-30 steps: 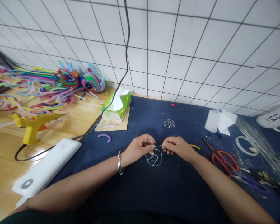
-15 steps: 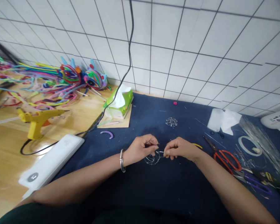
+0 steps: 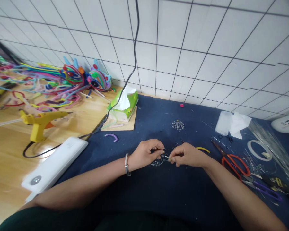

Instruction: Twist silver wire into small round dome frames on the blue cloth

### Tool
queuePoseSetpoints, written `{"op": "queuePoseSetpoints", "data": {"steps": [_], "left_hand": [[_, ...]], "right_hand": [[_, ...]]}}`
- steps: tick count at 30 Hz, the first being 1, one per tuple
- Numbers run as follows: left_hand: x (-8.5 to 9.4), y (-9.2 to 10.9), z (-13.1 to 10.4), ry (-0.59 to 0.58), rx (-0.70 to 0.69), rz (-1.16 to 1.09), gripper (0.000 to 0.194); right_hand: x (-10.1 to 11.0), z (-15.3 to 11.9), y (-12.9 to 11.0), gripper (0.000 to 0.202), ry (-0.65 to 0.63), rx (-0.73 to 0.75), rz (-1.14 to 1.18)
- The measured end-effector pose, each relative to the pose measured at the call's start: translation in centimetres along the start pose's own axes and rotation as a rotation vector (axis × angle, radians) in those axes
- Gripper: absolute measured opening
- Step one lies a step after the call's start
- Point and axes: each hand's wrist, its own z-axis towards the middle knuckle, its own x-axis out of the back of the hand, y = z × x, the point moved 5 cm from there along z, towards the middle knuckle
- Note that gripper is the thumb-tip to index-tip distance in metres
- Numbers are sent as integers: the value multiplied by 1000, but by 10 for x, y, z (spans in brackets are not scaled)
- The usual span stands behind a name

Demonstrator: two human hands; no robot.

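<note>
White gridded wall (image 3: 173,48) behind our pale wooden worktop (image 3: 4,170), dark blue cloth (image 3: 163,192) under our hands.
Our left grip (image 3: 147,154) and right grip (image 3: 186,155) are nearly closed, fingertips pinching the thin, shiny, rounded wire frame (image 3: 156,163) at and just below them; beyond, we see a domed wire mesh (image 3: 177,125), to their right orange-handled scissors (image 3: 238,162), to their left a smooth white slab (image 3: 56,164).

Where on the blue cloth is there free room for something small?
Most bare: the cloth between the forearms, with the wire frame beyond. A smaller patch lies between tissue pack and wire dome. The right is crowded: orange scissors, wire bundle.
</note>
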Motion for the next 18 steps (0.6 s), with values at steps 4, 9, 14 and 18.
{"op": "queuePoseSetpoints", "data": {"steps": [4, 9, 14, 18], "left_hand": [[-1, -3, 1, 6, 5, -12, 8], [-2, -5, -1, 16, 12, -19, 6], [-2, -4, -2, 5, 27, -18, 5], [-2, -5, -1, 8, 42, -69, 6]], "right_hand": [[1, -1, -4, 20, -25, 5, 9], [-1, -1, -2, 21, -43, 19, 12], [-4, 2, 1, 21, 46, 67, -67], [-6, 5, 0, 18, 190, 137, -225]]}}
